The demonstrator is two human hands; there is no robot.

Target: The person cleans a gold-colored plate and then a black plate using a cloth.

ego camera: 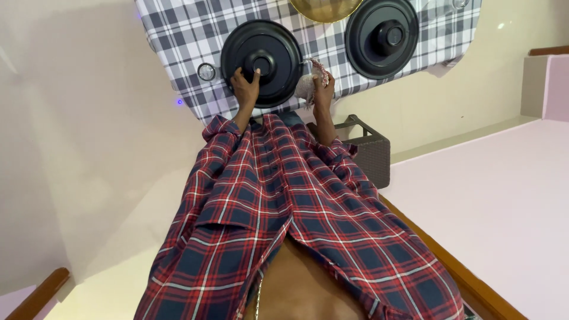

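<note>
Centrally, the black round lid (261, 62) sits on a checked cloth (178, 35) — left hand (246, 83) closed on its knob, fingers wrapped. Right hand (323, 89) grips a bunched rag (308, 80) just beside the lid's right rim. Second black lid (382, 37) lies further right; dark woven basket (370, 151) lower down — contents not visible.

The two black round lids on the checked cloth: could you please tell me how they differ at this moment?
The nearer black lid has the left hand gripping its centre knob; the farther black lid is untouched. The right hand, holding a crumpled cloth, is at the nearer lid's edge, well away from the farther one. The farther lid is cut off by the frame's top; the nearer shows whole. Both are black, round, knobbed, and lie on the checked cloth.
</note>
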